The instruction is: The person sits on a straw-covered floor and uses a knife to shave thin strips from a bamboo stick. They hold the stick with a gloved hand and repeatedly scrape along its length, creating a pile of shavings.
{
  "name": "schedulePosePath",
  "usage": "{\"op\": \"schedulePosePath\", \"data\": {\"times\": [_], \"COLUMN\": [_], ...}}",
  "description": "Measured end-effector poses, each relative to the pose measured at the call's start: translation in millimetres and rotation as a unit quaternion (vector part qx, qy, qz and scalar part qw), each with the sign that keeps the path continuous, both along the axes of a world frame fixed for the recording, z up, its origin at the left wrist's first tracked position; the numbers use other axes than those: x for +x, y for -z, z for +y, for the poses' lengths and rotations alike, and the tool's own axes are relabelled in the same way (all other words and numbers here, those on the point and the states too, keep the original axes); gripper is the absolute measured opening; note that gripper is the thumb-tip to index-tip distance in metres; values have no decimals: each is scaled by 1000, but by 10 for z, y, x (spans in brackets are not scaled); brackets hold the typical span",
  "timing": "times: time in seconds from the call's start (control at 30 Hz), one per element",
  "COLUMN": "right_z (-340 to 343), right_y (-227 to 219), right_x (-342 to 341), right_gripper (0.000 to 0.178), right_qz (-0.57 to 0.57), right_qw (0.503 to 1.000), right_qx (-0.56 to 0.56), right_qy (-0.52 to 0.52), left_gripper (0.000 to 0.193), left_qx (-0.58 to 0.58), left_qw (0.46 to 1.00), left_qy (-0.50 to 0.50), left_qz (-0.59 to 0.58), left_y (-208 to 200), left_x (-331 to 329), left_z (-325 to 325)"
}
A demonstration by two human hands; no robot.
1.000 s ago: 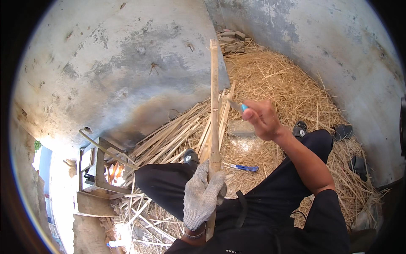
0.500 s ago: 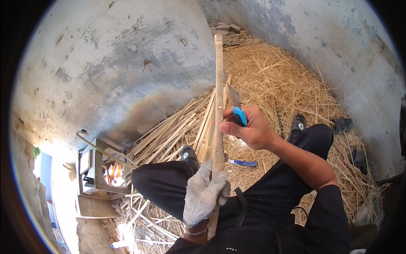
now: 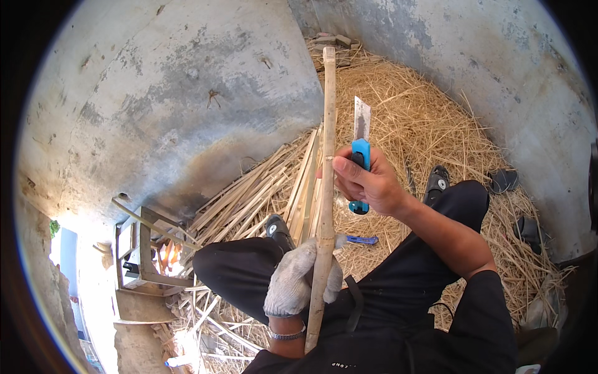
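A pale bamboo stick (image 3: 327,199) stands nearly upright before me, its lower end against my lap. My left hand (image 3: 293,280), in a grey knitted glove, is wrapped round its lower part. In my bare right hand (image 3: 381,186) is a utility knife (image 3: 361,148) with a blue and black handle. Its wide blade points up, to the right of the stick and apart from it. The fingertips of that hand reach behind the stick at mid-height; whether they touch it I cannot tell.
Split bamboo strips (image 3: 249,190) lie in a heap at left. Straw-like shavings (image 3: 417,118) cover the floor between two bare walls. A second blue cutter (image 3: 362,240) lies between my legs. A wooden frame (image 3: 144,249) stands at left, and loose dark shoes (image 3: 528,235) at right.
The knife has turned, so its blade now stands upright and more of its handle shows. The stick's top has shifted slightly right, and the gloved hand has rolled a little round it.
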State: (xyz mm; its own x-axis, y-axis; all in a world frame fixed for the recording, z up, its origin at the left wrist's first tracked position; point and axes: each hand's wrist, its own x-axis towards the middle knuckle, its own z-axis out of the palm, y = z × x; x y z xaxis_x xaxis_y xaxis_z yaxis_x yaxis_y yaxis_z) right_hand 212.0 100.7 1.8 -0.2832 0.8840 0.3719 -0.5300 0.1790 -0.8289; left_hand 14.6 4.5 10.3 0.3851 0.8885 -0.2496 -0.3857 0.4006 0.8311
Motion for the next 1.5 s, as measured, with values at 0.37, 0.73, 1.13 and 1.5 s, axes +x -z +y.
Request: {"op": "schedulePosePath", "data": {"times": [0.37,0.73,1.13,1.5], "right_z": [52,9,1047,1028], "right_y": [37,282,510,170], "right_x": [28,-259,-5,323], "right_gripper": [10,13,24,18], "right_qz": [-301,-473,-559,-550], "right_qw": [887,761,682,652], "right_qx": [239,336,136,114], "right_qy": [258,291,451,508], "left_gripper": [27,25,21,25], "left_qx": [74,37,-31,-58], "left_qw": [987,977,992,993], "left_qy": [-23,-60,-50,-7], "left_qz": [140,203,109,101], "left_y": [10,-161,17,-5], "left_x": [-73,-40,-130,-64], "left_z": [-12,-17,-4,-108]}}
